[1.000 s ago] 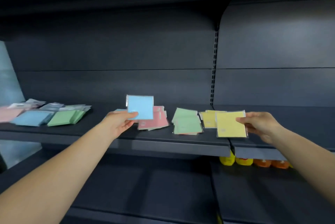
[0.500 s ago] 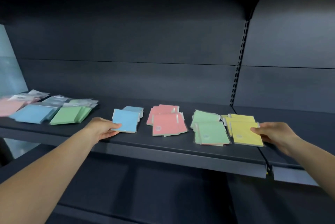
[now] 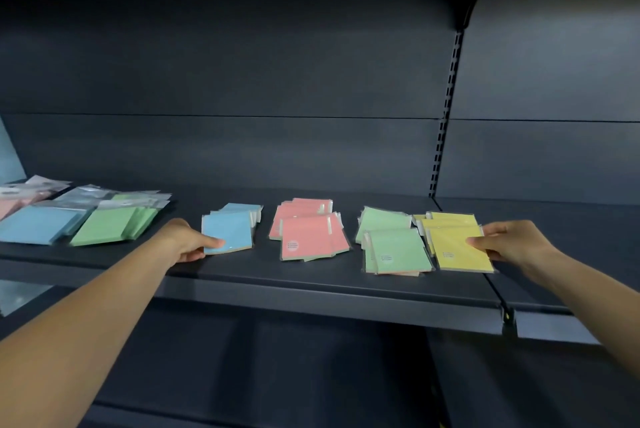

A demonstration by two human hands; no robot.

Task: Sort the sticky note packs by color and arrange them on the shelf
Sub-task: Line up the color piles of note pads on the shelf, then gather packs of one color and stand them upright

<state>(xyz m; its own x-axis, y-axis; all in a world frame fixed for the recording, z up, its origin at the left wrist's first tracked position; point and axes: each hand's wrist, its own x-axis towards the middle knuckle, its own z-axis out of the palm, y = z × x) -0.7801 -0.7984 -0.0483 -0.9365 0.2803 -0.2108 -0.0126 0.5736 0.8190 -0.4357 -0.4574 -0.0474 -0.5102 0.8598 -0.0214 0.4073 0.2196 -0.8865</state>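
Observation:
Four sorted piles of sticky note packs lie on the dark shelf (image 3: 311, 284): blue, pink (image 3: 306, 237), green (image 3: 394, 249) and yellow, left to right. My left hand (image 3: 188, 240) pinches the near-left corner of the top blue pack (image 3: 230, 232), which lies flat on the blue pile. My right hand (image 3: 509, 242) grips the right edge of the top yellow pack (image 3: 457, 249), which rests on the yellow pile at the shelf's right end.
At the far left lies a mixed heap of larger packs: blue (image 3: 38, 228), green (image 3: 107, 228), pink and clear wrappers (image 3: 34, 185). A slotted upright (image 3: 446, 109) divides this bay from the right bay. A lower shelf sits in shadow beneath.
Both hands lowered their packs from the air onto the piles: the blue one onto the blue pile, the yellow one onto the yellow pile. The view also shifted left and closer.

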